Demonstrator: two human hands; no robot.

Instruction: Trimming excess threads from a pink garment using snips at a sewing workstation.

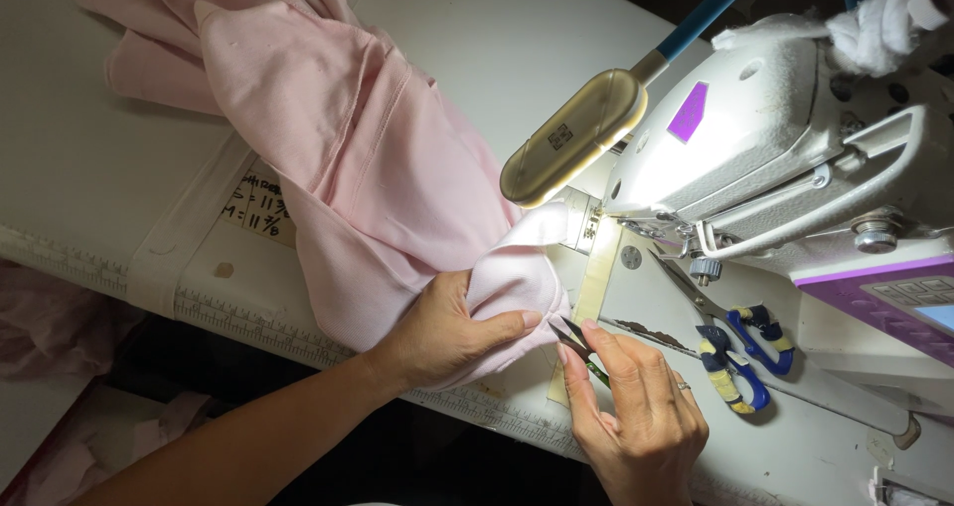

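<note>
Your left hand (442, 332) is closed on a bunched fold of the pink cloth (378, 168), thumb on top, fingers wrapped under the fold. The fold sits at the near edge of the table (99, 168), just left of the machine's needle area. The rest of the cloth trails up and to the left across the table, partly covering a strip of tape with handwritten marks.

Your right hand (636, 407) pinches a small snip (576, 342) between thumb and fingers. The blades point up and left, and their tips touch the cloth edge just beside your left thumb. A ring shows on one finger of this hand.

The sewing machine (785, 138) occupies the right side of the table. Its lamp (574, 136), an oval head on a blue flexible neck, hangs above the needle area and lights the cloth fold. A purple sticker marks the machine head.

Scissors (735, 352) with blue handles wrapped in yellow tape lie on the machine bed, near your right hand but apart from it. Ruler markings run along the table's front edge.
</note>
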